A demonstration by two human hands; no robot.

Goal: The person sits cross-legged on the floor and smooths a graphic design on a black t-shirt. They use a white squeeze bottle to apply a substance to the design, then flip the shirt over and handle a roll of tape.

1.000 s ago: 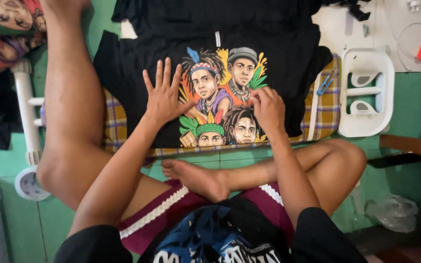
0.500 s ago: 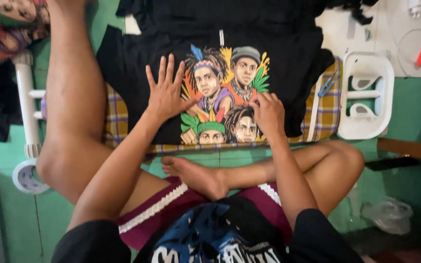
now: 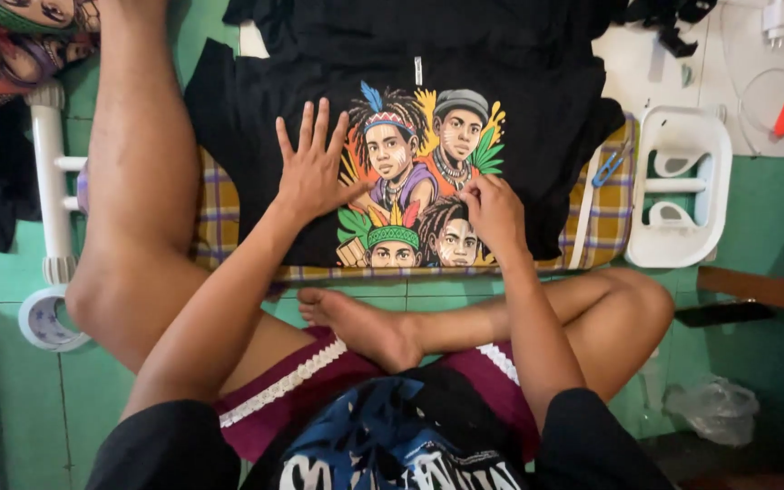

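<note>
While we sit cross-legged, our left hand lies flat, fingers spread, on the black t-shirt just left of its colourful print, our right hand curled loosely, pinching the print's lower-right edge.

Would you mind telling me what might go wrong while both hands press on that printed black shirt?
The left hand lies flat beside the colourful print and the right hand rests on it, so uneven pushing may crease the black shirt. The bare foot sits close to the checked cloth and could drag it.
</note>
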